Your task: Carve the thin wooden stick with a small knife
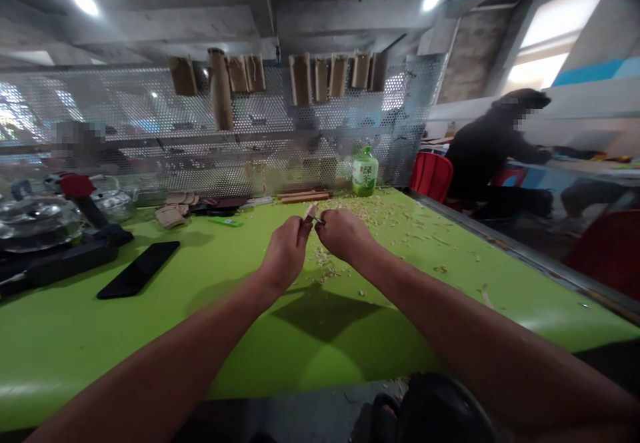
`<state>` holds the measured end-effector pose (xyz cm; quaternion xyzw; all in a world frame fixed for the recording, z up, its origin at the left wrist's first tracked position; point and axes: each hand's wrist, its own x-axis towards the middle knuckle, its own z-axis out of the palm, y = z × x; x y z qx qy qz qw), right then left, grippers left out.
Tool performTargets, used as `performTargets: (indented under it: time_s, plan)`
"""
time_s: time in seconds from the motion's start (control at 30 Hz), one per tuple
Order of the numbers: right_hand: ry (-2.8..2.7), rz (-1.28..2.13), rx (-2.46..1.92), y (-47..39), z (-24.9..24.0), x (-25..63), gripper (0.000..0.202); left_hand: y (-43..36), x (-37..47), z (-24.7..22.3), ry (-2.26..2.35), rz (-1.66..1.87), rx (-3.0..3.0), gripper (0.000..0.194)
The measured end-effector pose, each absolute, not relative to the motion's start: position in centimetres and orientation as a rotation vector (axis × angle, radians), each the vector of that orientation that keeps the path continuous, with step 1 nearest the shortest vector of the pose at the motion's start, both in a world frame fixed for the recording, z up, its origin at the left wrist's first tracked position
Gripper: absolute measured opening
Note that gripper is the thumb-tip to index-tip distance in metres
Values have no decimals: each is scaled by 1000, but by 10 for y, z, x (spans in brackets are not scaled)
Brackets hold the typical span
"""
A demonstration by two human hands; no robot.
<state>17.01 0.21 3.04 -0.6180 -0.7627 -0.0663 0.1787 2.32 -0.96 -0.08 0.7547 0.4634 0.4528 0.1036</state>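
Observation:
Both hands meet above the middle of a green table (240,356). My left hand (284,251) is closed round a small piece of pale wood (311,211), whose upper end sticks out past the fingers. My right hand (344,235) is a fist beside it, gripping a small tool with a thin metal blade (319,221) that points at the wood. Its handle is hidden in the fist. Pale wood shavings (327,269) lie on the table under and to the right of the hands.
A black phone (140,271) lies at left, near a power tool (83,203) and glass teapots (37,223). Behind stand wood strips (305,196), leather-like scraps (173,213) and a green bottle (365,173), before a perforated metal screen (280,156). A person (487,149) sits at right.

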Motion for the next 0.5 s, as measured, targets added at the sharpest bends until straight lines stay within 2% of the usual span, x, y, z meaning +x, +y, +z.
performTargets:
  time_s: [0.5]
  plan:
    - [-2131, -307, -1723, 7, 26, 173, 31, -6, 28, 0, 1340, 1327, 2164, 34]
